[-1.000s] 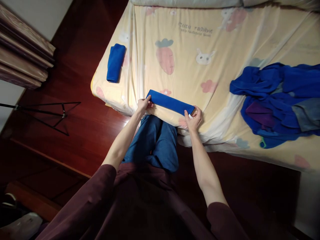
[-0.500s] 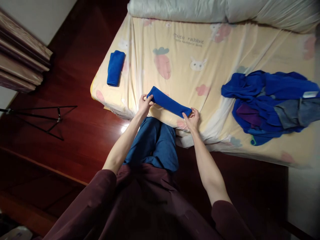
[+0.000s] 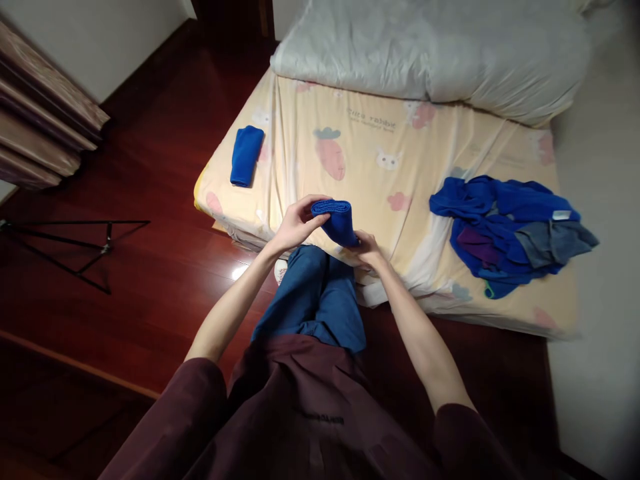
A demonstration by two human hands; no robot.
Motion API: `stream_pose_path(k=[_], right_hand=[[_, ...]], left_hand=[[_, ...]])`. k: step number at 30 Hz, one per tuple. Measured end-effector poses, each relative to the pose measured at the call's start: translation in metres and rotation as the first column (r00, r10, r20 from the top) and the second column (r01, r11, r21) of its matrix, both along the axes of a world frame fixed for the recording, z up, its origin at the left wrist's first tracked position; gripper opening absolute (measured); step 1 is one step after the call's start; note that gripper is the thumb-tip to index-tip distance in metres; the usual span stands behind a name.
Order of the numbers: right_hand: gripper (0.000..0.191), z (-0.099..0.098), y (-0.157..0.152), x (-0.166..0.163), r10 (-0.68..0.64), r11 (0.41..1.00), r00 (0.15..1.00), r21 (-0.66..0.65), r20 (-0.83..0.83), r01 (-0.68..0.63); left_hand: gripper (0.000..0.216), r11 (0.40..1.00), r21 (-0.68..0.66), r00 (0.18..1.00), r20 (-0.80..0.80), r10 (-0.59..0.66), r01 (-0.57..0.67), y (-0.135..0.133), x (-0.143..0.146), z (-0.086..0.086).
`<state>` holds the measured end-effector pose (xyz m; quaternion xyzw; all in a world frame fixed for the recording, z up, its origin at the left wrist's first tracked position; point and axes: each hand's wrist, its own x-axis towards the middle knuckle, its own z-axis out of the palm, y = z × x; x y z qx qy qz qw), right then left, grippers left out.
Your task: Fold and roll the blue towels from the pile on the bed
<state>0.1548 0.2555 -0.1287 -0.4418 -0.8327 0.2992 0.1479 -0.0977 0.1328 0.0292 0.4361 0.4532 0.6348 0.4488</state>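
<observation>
A blue cloth [image 3: 336, 220], folded over on itself, is lifted just above the near edge of the bed [image 3: 360, 167]. My left hand [image 3: 296, 223] grips its upper left end with fingers curled round the fold. At its lower right end my right hand [image 3: 367, 248] pinches the cloth from below. Both hands are over the yellow sheet with carrot and rabbit prints, in front of my blue trousers.
A second folded blue cloth [image 3: 246, 155] lies at the bed's left corner. A heap of blue, purple and grey cloths [image 3: 505, 230] sits on the right. A white quilt [image 3: 430, 53] is at the head. A tripod leg [image 3: 70, 243] stands on the dark wood floor at left.
The long blue strip lay flat on the bed edge; my hands have lifted it and brought its ends together, folding it in half. The view has tilted upward.
</observation>
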Motion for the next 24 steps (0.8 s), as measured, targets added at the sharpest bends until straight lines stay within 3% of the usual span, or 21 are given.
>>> stream_pose_path(k=[4,7,12,15,17,20,24], right_hand=[[0.020,0.002,-0.002,-0.050,0.025,0.998,0.999,-0.058,-0.026,-0.027],[0.024,0.006,-0.006,-0.097,0.036,0.986,0.996,-0.160,-0.083,-0.049],[0.025,0.020,-0.006,-0.192,0.078,0.983,0.989,-0.156,-0.127,-0.098],[0.025,0.028,0.005,-0.252,0.060,0.991,0.991,-0.115,-0.121,-0.074],[0.023,0.031,0.015,-0.287,0.054,0.994,0.988,-0.087,-0.143,-0.067],[0.020,0.031,0.029,-0.326,0.057,0.995,0.979,-0.068,-0.195,-0.071],[0.020,0.020,0.046,-0.353,0.084,0.987,0.975,-0.114,-0.206,-0.110]], left_hand=[[0.038,0.997,0.074,0.995,-0.090,0.037,-0.031,-0.012,-0.034,0.014],[0.035,0.991,0.089,0.977,-0.178,0.114,-0.099,-0.005,-0.070,0.021],[0.029,0.916,0.166,0.860,-0.317,0.400,-0.365,0.052,-0.163,0.005],[0.028,0.880,0.231,0.779,-0.409,0.475,-0.415,0.095,-0.226,-0.009],[0.028,0.868,0.230,0.768,-0.405,0.496,-0.439,0.116,-0.260,-0.011],[0.026,0.873,0.206,0.792,-0.367,0.488,-0.442,0.130,-0.293,-0.006],[0.026,0.890,0.204,0.797,-0.397,0.455,-0.407,0.129,-0.310,-0.008]])
